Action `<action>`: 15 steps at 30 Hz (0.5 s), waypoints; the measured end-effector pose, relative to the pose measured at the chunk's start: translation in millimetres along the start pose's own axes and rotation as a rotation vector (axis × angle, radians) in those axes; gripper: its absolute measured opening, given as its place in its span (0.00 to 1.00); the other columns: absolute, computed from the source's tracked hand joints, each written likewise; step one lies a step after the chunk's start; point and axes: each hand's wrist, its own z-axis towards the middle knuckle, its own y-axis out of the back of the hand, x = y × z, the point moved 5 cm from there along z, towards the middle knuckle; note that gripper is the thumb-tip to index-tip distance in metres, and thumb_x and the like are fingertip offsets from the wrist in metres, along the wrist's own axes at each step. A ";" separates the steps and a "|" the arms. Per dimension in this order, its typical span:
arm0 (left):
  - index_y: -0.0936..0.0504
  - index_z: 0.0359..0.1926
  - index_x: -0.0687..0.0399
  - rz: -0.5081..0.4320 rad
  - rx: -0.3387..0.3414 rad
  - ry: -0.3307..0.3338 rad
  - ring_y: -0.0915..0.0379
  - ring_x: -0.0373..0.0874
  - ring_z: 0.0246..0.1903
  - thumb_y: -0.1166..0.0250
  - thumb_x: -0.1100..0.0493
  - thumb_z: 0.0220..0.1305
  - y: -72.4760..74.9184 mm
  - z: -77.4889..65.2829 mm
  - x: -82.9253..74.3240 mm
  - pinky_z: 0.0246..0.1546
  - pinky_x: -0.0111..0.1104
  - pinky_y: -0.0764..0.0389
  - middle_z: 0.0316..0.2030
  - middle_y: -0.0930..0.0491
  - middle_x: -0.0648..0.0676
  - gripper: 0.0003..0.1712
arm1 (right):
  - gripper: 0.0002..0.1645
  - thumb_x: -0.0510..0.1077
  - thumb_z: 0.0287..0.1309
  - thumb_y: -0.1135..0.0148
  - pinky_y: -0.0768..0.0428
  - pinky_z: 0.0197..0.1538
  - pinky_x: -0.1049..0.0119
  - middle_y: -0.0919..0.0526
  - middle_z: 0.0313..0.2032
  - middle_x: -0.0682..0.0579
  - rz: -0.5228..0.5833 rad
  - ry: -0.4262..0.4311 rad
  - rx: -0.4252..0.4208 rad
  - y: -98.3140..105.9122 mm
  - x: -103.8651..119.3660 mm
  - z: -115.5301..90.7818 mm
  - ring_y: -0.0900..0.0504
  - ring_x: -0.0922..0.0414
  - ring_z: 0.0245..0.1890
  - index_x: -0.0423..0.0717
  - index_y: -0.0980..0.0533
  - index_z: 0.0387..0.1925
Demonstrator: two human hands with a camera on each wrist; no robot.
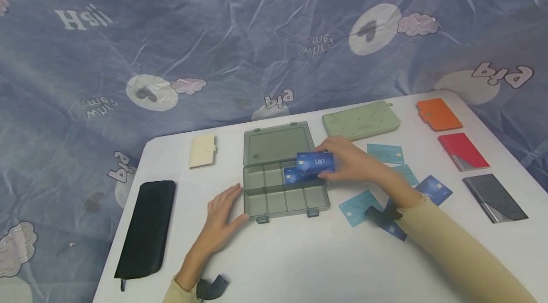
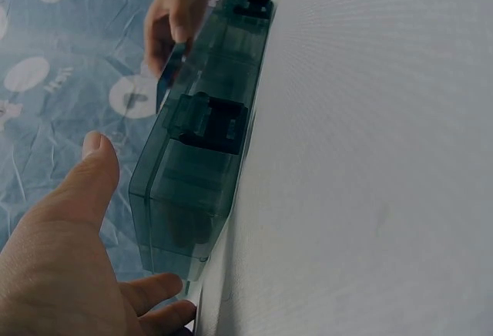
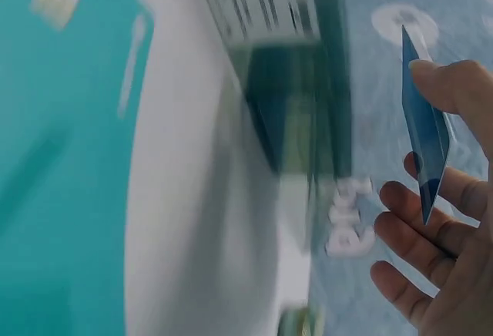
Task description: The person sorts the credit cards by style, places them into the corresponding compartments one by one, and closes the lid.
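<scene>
My right hand [image 1: 348, 160] pinches a dark blue VIP card [image 1: 315, 163] by its right end, thumb on one face and fingers on the other. That card is over the back right of a clear green divided box [image 1: 255, 202], whose hinged lid [image 1: 279, 145] lies folded back. Another blue card [image 1: 290, 175] rests in the box's back row, partly covered by the held one. Beside the box's left end, my left hand [image 1: 222, 217] has its fingers extended, fingertips right at the side wall. In the left wrist view the box [image 2: 192, 189] shows a dark front latch [image 2: 212, 123].
Teal cards [image 1: 358, 209] and blue cards [image 1: 434, 190] lie right of the box. A green wallet [image 1: 361, 121] is behind them. Orange [image 1: 440, 114], red [image 1: 462, 151] and grey [image 1: 495, 197] card holders line the right edge. Leftward are a cream notebook [image 1: 203, 151] and black pouch [image 1: 147, 229].
</scene>
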 end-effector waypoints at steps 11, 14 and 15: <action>0.40 0.68 0.51 -0.002 0.000 -0.011 0.48 0.51 0.67 0.38 0.46 0.59 -2.5 -0.7 1.1 0.59 0.49 0.51 0.68 0.41 0.53 0.39 | 0.33 0.59 0.46 0.31 0.35 0.53 0.55 0.27 0.50 0.56 0.020 0.063 0.044 -40.1 7.6 23.1 0.33 0.57 0.51 0.50 0.27 0.52; 0.40 0.68 0.52 0.000 0.000 -0.007 0.48 0.51 0.67 0.38 0.45 0.59 0.0 -0.6 0.9 0.59 0.49 0.51 0.68 0.41 0.53 0.39 | 0.33 0.60 0.47 0.31 0.36 0.55 0.54 0.27 0.52 0.56 0.001 0.080 0.035 -40.3 6.3 22.8 0.33 0.56 0.54 0.51 0.27 0.53; 0.40 0.68 0.52 -0.001 -0.001 -0.006 0.49 0.51 0.67 0.38 0.45 0.59 1.0 -0.7 0.8 0.59 0.49 0.51 0.68 0.41 0.53 0.39 | 0.34 0.61 0.47 0.32 0.36 0.56 0.53 0.28 0.53 0.56 -0.011 0.083 0.035 -40.1 5.7 22.2 0.34 0.56 0.55 0.51 0.27 0.54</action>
